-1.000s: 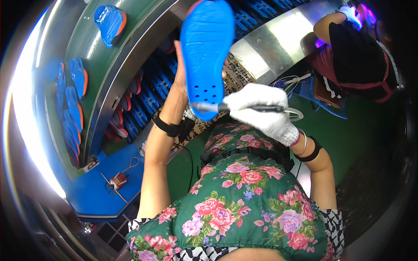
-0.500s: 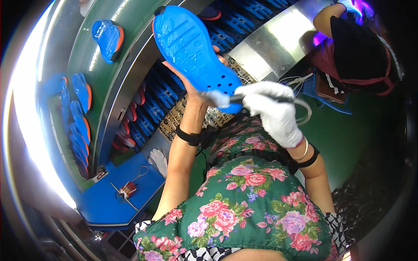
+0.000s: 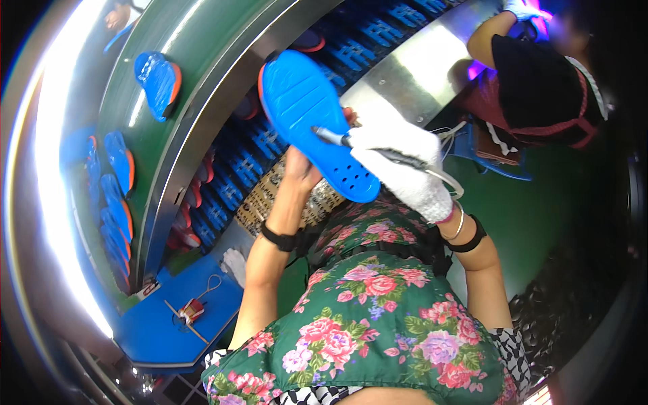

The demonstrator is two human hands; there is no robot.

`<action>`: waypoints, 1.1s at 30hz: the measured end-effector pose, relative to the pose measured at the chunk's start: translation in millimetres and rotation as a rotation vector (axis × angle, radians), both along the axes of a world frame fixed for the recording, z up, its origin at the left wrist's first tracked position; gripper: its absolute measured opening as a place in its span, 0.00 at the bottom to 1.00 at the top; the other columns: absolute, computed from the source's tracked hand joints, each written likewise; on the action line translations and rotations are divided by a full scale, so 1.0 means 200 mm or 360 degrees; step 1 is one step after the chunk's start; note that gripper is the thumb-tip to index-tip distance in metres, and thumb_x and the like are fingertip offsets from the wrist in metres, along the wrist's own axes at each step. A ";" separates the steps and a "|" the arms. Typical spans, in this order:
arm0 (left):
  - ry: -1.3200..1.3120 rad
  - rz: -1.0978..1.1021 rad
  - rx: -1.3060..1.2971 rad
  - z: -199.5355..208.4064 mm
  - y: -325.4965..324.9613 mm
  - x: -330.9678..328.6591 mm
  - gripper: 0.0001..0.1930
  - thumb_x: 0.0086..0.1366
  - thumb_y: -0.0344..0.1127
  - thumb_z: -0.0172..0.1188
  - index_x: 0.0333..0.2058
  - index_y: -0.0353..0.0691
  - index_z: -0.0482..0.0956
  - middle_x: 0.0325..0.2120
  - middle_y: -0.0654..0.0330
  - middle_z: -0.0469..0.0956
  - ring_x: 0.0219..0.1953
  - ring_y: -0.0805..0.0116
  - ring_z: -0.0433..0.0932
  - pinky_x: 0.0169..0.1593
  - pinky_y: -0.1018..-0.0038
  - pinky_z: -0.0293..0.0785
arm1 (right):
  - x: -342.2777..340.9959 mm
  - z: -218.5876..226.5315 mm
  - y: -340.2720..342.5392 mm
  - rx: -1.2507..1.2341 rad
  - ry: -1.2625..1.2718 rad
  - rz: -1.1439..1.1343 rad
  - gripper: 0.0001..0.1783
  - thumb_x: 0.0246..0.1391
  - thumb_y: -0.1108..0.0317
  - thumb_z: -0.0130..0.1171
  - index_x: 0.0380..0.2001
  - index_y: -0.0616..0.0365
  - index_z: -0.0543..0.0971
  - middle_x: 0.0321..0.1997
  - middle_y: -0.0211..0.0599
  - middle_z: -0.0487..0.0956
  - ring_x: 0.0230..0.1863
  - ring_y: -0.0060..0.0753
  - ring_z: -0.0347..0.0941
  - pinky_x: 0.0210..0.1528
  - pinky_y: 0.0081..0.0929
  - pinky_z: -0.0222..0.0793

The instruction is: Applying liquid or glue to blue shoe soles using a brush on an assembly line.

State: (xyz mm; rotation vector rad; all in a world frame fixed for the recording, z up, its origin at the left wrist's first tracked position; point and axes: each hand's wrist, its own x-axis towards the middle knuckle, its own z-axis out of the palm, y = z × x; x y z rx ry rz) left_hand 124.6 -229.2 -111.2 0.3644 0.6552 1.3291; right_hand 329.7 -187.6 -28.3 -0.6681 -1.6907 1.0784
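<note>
In my bare left hand (image 3: 299,170) lies a blue shoe sole (image 3: 297,88) with a red-orange edge, tilted, its hollow upper face up and a cluster of small holes at the lower end. The palm and fingers support it from beneath and are partly hidden behind it. My right hand (image 3: 398,158), in a white knitted glove, is closed round a slim brush (image 3: 331,136) with a pale tube (image 3: 453,183) curving from behind the hand. The brush's dark tip meets the middle of the sole's face, which has a wet shine.
At left, a curved green conveyor belt (image 3: 125,91) with a metal rim carries several blue soles (image 3: 116,196). Racks of blue parts (image 3: 236,177) stand beneath. A blue table (image 3: 162,324) holds a small red bundle on sticks. Far right, a co-worker (image 3: 540,81) sits under purple light.
The brush has moved up and left from the holed end to the sole's middle. My left hand has lowered the sole slightly.
</note>
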 end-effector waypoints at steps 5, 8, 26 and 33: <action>0.0607 -0.0262 -0.0025 -0.05 -0.17 -0.06 0.39 0.74 0.51 0.54 0.74 0.41 0.49 0.67 0.49 0.66 0.68 0.53 0.66 0.69 0.51 0.65 | 0.07 -0.01 0.01 -0.0146 -0.0084 0.0242 0.09 0.50 0.79 0.70 0.37 0.60 0.87 0.41 0.41 0.88 0.43 0.33 0.85 0.48 0.31 0.80; 0.0721 -0.0412 -0.0129 0.00 -0.22 -0.11 0.38 0.73 0.46 0.57 0.75 0.47 0.50 0.61 0.50 0.73 0.60 0.56 0.76 0.60 0.53 0.77 | 0.09 0.05 -0.01 0.0166 -0.0231 0.0241 0.09 0.48 0.78 0.71 0.36 0.58 0.87 0.39 0.40 0.87 0.41 0.39 0.84 0.48 0.34 0.80; -0.1077 0.0024 -0.0088 -0.15 -0.23 0.11 0.57 0.53 0.75 0.63 0.71 0.41 0.58 0.69 0.46 0.64 0.68 0.46 0.65 0.71 0.45 0.59 | 0.14 0.18 0.00 0.0593 -0.0490 0.0082 0.12 0.44 0.80 0.72 0.35 0.59 0.86 0.38 0.40 0.86 0.37 0.41 0.83 0.40 0.33 0.78; -0.0222 0.0194 -0.0280 0.07 -0.21 0.25 0.53 0.60 0.75 0.56 0.74 0.47 0.53 0.72 0.52 0.59 0.72 0.48 0.60 0.73 0.45 0.54 | 0.01 0.29 0.12 0.0711 -0.0304 0.0030 0.17 0.45 0.76 0.70 0.42 0.58 0.87 0.44 0.42 0.86 0.42 0.44 0.82 0.45 0.36 0.77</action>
